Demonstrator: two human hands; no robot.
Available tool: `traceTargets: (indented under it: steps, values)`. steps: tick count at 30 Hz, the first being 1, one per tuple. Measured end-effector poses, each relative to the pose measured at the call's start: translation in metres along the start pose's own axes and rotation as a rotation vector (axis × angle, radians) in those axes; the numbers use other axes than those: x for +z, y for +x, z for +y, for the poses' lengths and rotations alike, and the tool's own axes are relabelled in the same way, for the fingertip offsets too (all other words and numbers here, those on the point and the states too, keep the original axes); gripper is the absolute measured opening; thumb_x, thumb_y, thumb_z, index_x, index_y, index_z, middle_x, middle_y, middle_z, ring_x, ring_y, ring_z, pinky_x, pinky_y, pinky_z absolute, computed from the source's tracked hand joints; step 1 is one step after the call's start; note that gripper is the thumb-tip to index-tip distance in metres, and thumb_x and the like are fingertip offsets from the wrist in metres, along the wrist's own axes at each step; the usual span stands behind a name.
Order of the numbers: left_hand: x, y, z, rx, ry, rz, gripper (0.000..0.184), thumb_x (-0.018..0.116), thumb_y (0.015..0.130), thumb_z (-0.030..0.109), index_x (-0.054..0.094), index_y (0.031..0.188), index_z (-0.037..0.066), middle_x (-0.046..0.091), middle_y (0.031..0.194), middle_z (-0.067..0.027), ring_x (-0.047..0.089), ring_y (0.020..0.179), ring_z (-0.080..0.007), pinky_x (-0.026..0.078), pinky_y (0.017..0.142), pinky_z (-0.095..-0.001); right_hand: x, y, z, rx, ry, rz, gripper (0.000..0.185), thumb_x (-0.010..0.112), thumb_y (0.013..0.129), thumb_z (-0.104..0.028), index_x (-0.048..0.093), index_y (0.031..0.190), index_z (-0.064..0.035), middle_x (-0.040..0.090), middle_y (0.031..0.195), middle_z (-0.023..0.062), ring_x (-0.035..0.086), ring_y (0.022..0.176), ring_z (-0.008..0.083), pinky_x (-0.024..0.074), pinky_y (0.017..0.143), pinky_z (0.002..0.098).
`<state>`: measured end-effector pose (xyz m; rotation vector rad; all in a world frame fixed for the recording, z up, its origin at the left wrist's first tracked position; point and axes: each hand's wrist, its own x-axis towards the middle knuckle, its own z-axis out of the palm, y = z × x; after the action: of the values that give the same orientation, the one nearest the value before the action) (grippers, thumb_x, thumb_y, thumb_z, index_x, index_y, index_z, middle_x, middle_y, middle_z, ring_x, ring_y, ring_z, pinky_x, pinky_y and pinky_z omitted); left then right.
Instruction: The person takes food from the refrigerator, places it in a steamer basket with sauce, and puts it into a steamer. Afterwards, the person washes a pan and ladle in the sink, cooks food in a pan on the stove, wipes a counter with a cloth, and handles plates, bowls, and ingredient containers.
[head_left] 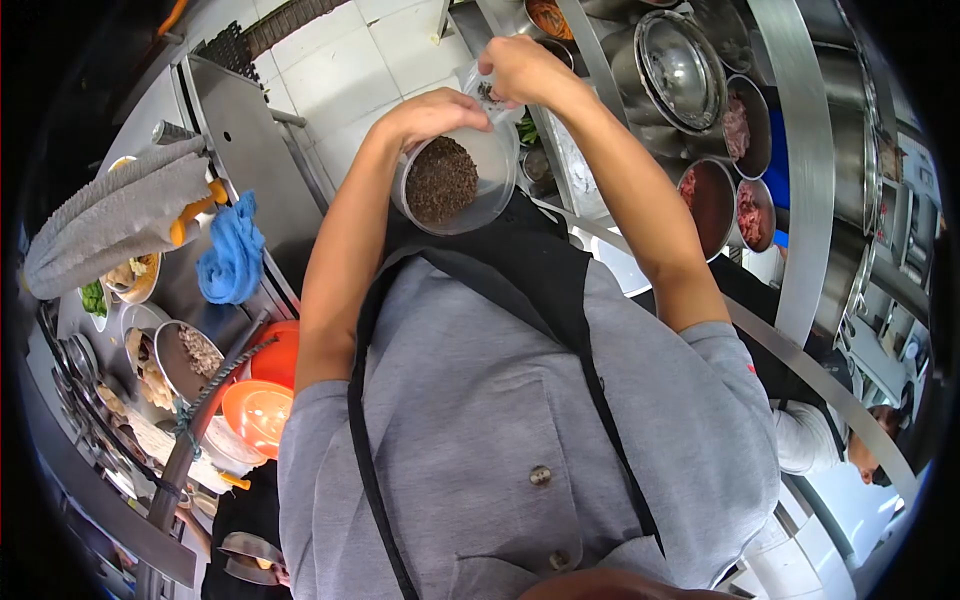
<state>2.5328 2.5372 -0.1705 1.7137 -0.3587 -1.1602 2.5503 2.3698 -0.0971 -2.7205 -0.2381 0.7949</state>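
Note:
A round clear plastic tub (497, 178) is tilted in front of my chest, with dark brown granules (442, 180) heaped on its left side. My left hand (436, 116) is closed over the tub's upper rim, its fingers bent inward. Just above and to the right, my right hand (520, 74) grips a smaller clear container (477, 78). A few dark bits show inside that container near my fingertips. The two containers overlap in view, and I cannot tell whether they touch.
Left, a steel counter (240, 130) carries a blue cloth (231, 250), a grey towel (120, 215) and food bowls. Orange bowls (257, 415) sit lower left. Right, a metal rack (803, 150) stands by pots of meat (706, 205). Another person (810, 440) is at lower right.

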Motion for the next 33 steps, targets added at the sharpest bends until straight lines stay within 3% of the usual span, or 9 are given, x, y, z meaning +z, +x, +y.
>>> traceTargets:
  steps: [8,12,13,18,22,24,28,32,33]
  values:
    - [-0.006,0.011,0.002,0.02,0.031,-0.114,0.034,0.065,0.085,0.029,0.07,0.104,0.002,0.068,0.105,-0.0065,0.059,0.104,-0.0169,0.04,0.098,-0.0296,0.002,-0.002,0.02,0.034,0.389,0.218,0.012,0.065,0.07,0.0,0.069,0.081,-0.0052,0.069,0.076,0.0178,0.071,0.066,0.0281,0.0561,0.066,0.0372]
    - [-0.011,0.033,-0.013,0.012,0.008,-0.165,0.048,0.067,0.086,0.031,0.064,0.12,-0.003,0.066,0.119,-0.0136,0.059,0.113,-0.0228,0.042,0.101,-0.0353,0.064,0.033,0.051,-0.358,0.198,0.842,0.006,0.062,0.062,-0.005,0.064,0.066,-0.0022,0.064,0.069,0.0205,0.062,0.065,0.0389,0.0496,0.06,0.0482]
    - [-0.008,0.029,0.003,0.022,-0.006,-0.155,0.048,0.066,0.087,0.028,0.063,0.121,-0.006,0.065,0.121,-0.0156,0.059,0.115,-0.023,0.041,0.103,-0.0356,0.06,0.032,0.045,-0.212,0.132,0.677,0.005,0.063,0.062,-0.005,0.062,0.061,-0.001,0.061,0.065,0.0234,0.061,0.06,0.0378,0.0487,0.055,0.0452]
    - [-0.011,0.037,0.02,-0.015,0.035,-0.229,0.033,0.064,0.088,0.018,0.064,0.111,-0.006,0.065,0.11,-0.0081,0.058,0.106,-0.0171,0.04,0.1,-0.0287,0.061,0.018,0.044,0.013,0.298,0.798,0.01,0.06,0.064,0.004,0.065,0.072,0.0027,0.063,0.069,0.0244,0.066,0.072,0.041,0.0524,0.063,0.0466]
    - [-0.004,0.044,0.03,-0.024,0.039,-0.24,0.03,0.064,0.088,0.018,0.065,0.108,-0.005,0.065,0.105,-0.006,0.056,0.104,-0.0163,0.039,0.099,-0.0271,0.042,-0.016,0.055,0.018,0.367,0.755,0.013,0.06,0.065,0.003,0.065,0.076,0.0027,0.064,0.074,0.0242,0.066,0.079,0.0407,0.0519,0.067,0.0469]
    - [-0.005,0.038,0.031,-0.044,0.04,-0.199,0.03,0.064,0.087,0.018,0.066,0.107,-0.005,0.065,0.104,-0.0056,0.056,0.104,-0.0162,0.038,0.099,-0.0268,0.036,-0.022,0.052,-0.014,0.416,0.509,0.013,0.062,0.064,0.003,0.065,0.077,0.0021,0.065,0.078,0.0238,0.066,0.084,0.0397,0.0516,0.07,0.0472]
    - [-0.001,0.05,0.037,-0.038,0.045,-0.248,0.031,0.064,0.087,0.018,0.066,0.108,-0.004,0.065,0.104,-0.0055,0.056,0.105,-0.0162,0.039,0.098,-0.0269,0.051,-0.025,0.044,-0.046,0.374,0.972,0.009,0.063,0.066,-0.002,0.064,0.075,0.0014,0.062,0.071,0.02,0.066,0.083,0.0377,0.0521,0.068,0.0467]
    - [-0.013,0.031,0.026,-0.026,-0.014,-0.091,0.038,0.065,0.087,0.02,0.065,0.116,-0.004,0.067,0.111,-0.0087,0.058,0.11,-0.0177,0.041,0.101,-0.0304,0.084,-0.063,0.063,0.236,0.217,0.742,0.016,0.062,0.073,-0.017,0.065,0.071,-0.0016,0.061,0.066,0.0224,0.065,0.065,0.0377,0.0493,0.056,0.0481]
    - [-0.014,0.027,0.018,-0.002,-0.051,-0.052,0.04,0.064,0.088,0.022,0.063,0.118,-0.004,0.066,0.114,-0.009,0.058,0.111,-0.018,0.041,0.102,-0.0311,0.107,-0.071,0.08,0.245,0.405,0.694,0.018,0.061,0.075,-0.017,0.064,0.068,-0.0003,0.061,0.064,0.0233,0.064,0.06,0.0358,0.0479,0.054,0.0476]
